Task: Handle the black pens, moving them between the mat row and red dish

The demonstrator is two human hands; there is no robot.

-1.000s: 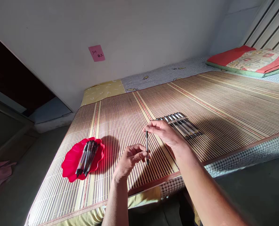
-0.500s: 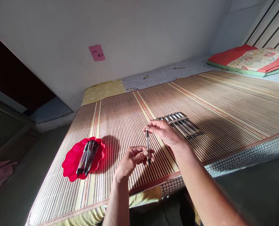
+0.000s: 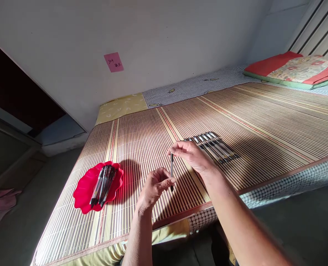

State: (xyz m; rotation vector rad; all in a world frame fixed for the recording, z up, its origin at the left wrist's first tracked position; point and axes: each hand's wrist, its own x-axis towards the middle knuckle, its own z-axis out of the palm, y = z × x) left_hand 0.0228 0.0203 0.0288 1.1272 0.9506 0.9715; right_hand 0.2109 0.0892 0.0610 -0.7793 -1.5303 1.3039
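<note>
Between my two hands a slim pen (image 3: 172,167) with dark ends stands nearly upright above the mat. My left hand (image 3: 158,186) pinches it near its lower end, thumb across the front. At its top, the thumb and fingertips of my right hand (image 3: 190,155) are closed on it. Beyond my right wrist, a row of similar pens (image 3: 217,147) lies side by side on the mat, partly hidden by that hand. To the left, a red scalloped plate (image 3: 82,188) holds a bunch of pens (image 3: 104,184).
A striped bamboo mat (image 3: 141,136) covers the bed, whose front edge runs below my hands. At the far right lies a folded red and floral quilt (image 3: 296,70). A pink note (image 3: 114,62) is stuck on the wall behind.
The pen and both hands have shifted very slightly left. My left fingers have curled in closer around the pen's lower end. The plate and the row of pens are unmoved.
</note>
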